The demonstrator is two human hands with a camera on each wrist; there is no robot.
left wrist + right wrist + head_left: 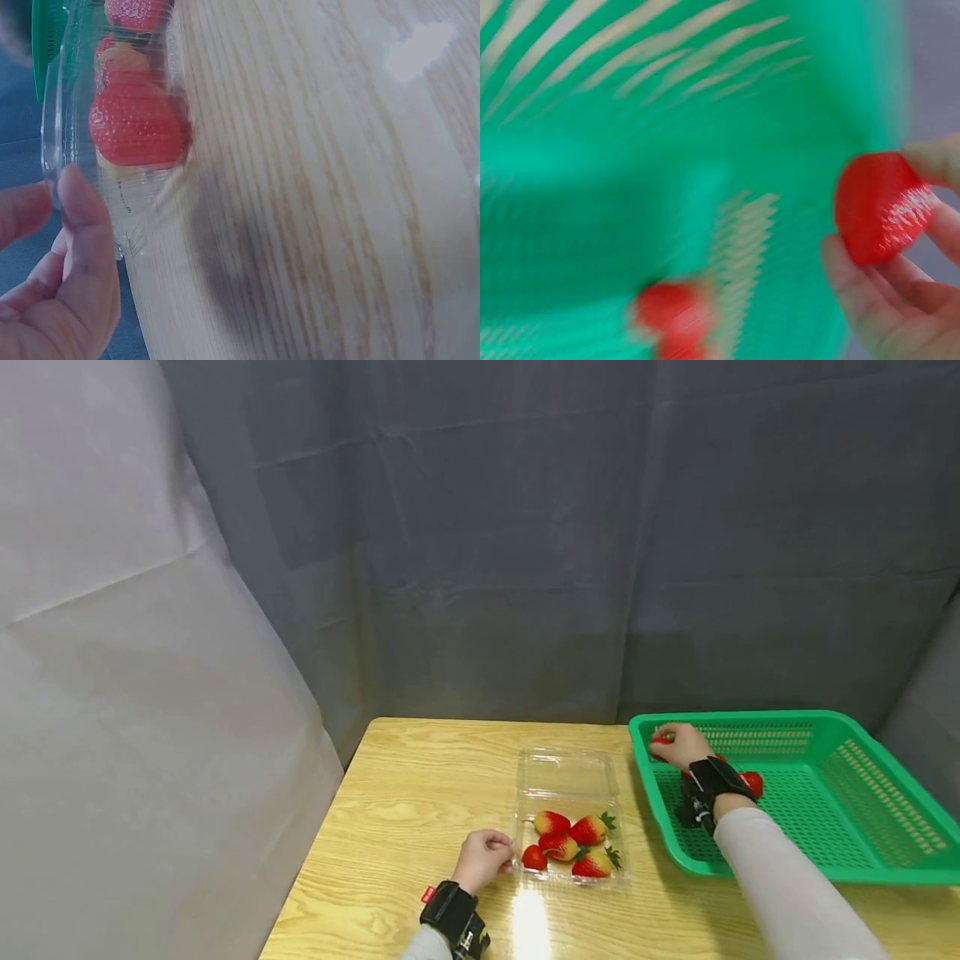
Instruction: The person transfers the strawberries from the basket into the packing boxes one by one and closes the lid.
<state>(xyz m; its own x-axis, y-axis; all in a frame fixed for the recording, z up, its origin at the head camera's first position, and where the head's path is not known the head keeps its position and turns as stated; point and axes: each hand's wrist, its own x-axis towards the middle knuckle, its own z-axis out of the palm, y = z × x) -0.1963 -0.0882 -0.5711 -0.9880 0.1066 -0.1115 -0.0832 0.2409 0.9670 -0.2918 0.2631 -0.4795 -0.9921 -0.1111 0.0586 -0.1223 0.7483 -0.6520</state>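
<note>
A clear plastic clamshell container [567, 775] lies on the table with its lid folded back. Several red-and-yellow strawberries [588, 830] sit in its near half, a few with green leaves. At the container's left side, my left hand [483, 858] pinches the rim between thumb and index finger, as the left wrist view shows. My right hand [685, 747] is over the left end of a green basket [735, 718]. Between its thumb and fingers it holds a red strawberry [881, 208]. More strawberries [752, 783] lie in the basket, partly hidden by the right wrist.
The wooden table [405, 827] spans the front, with the basket at its right end. A dark grey cloth [487, 568] hangs behind it, and a pale cloth [150, 735] hangs on the left. The basket's wall stands just right of the container.
</note>
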